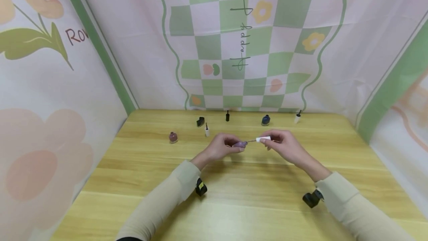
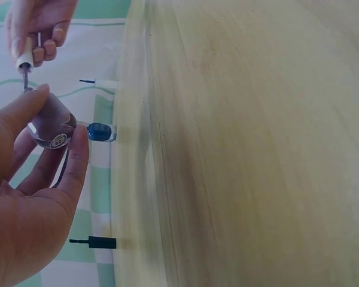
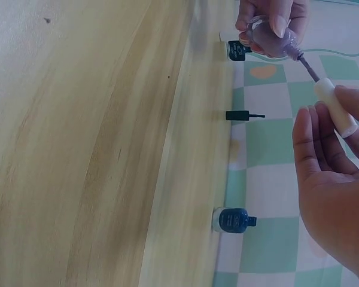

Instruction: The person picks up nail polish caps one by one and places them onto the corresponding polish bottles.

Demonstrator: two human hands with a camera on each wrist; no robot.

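Held in my left hand [image 1: 221,146] is a small purple nail polish bottle [image 1: 240,144], tipped sideways with its neck toward the right. My right hand [image 1: 284,144] pinches a white nail polish cap [image 1: 263,138] between thumb and fingers. A thin dark brush [image 3: 309,69] runs from that cap to the bottle's mouth; whether its tip is inside, I cannot tell. Both hands are raised above the wooden table [image 1: 234,203]. In the left wrist view a round label [image 2: 58,141] shows on the bottle's base.
Toward the table's back stand a mauve bottle [image 1: 172,137], a black bottle [image 1: 200,121] and a blue bottle [image 1: 265,120], all uncapped. Among them, brush up, are a black cap [image 1: 227,116], a white cap [image 1: 207,132] and another white cap [image 1: 297,118]. A patterned curtain [image 1: 234,47] hangs behind.
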